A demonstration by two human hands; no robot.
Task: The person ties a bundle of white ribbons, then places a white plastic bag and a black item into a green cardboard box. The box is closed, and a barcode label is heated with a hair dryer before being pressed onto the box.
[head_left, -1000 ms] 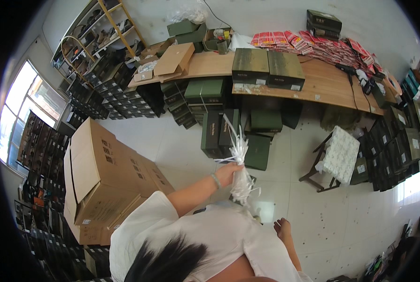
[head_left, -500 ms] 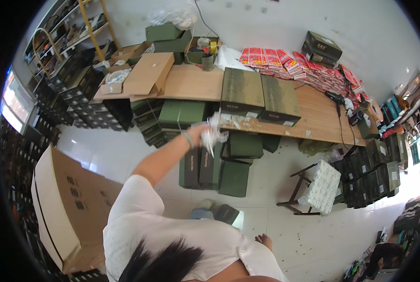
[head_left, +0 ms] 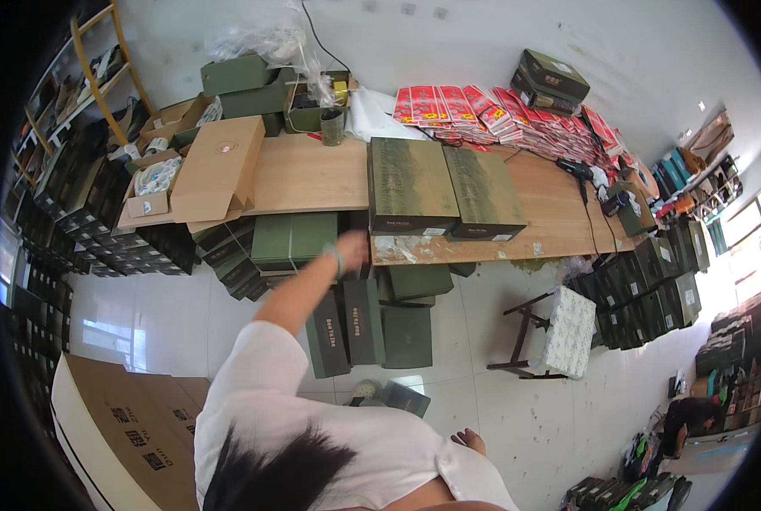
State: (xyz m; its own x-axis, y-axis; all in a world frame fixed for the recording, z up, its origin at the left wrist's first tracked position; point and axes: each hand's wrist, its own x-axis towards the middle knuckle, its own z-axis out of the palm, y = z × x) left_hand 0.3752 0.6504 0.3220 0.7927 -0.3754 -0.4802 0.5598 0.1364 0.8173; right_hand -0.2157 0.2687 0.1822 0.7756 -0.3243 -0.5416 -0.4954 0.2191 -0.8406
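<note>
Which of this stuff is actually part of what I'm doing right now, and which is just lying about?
In hand:
left hand, reaching to the table edge
flat dark green boxes beside it

Lying about:
open cardboard carton
red packets
stool
floor boxes

Left hand (head_left: 352, 250) at wooden table (head_left: 312, 175) edge (grip unclear), green boxes (head_left: 436, 186) above

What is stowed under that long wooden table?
Under the long wooden table, dark green cardboard boxes are stacked, with more standing on the floor in front. The left hand reaches toward the table's front edge. Whatever lies deeper beneath is hidden by the tabletop.
</note>
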